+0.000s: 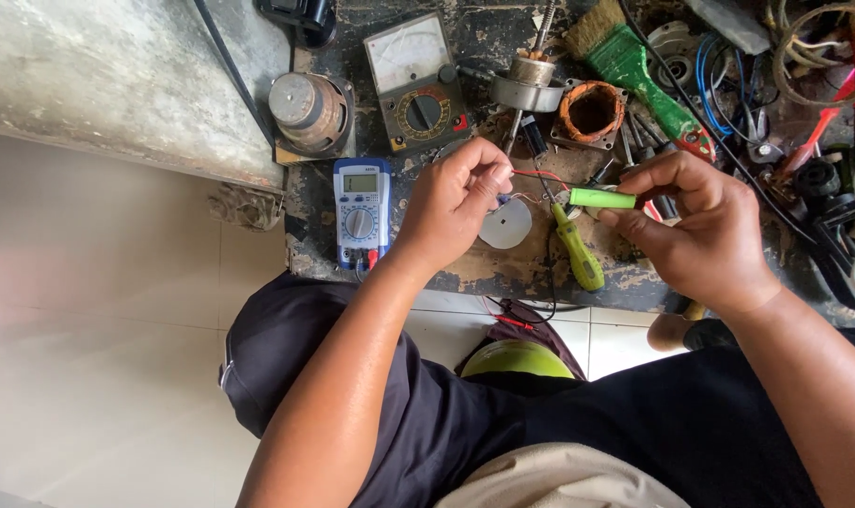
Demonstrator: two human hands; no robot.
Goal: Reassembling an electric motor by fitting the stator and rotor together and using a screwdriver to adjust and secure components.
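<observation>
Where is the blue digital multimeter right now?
In the head view, the blue multimeter lies on the bench's left edge, just left of the left hand and below the older analog meter.

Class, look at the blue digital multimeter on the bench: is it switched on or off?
On: the blue multimeter's pale display shows faint dark digits; what they say is too small to tell.

Bare forearms, dark navy short-sleeved shirt, beige trousers at lap

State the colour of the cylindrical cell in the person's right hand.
Light green cylindrical cell, right hand; head view.
</observation>
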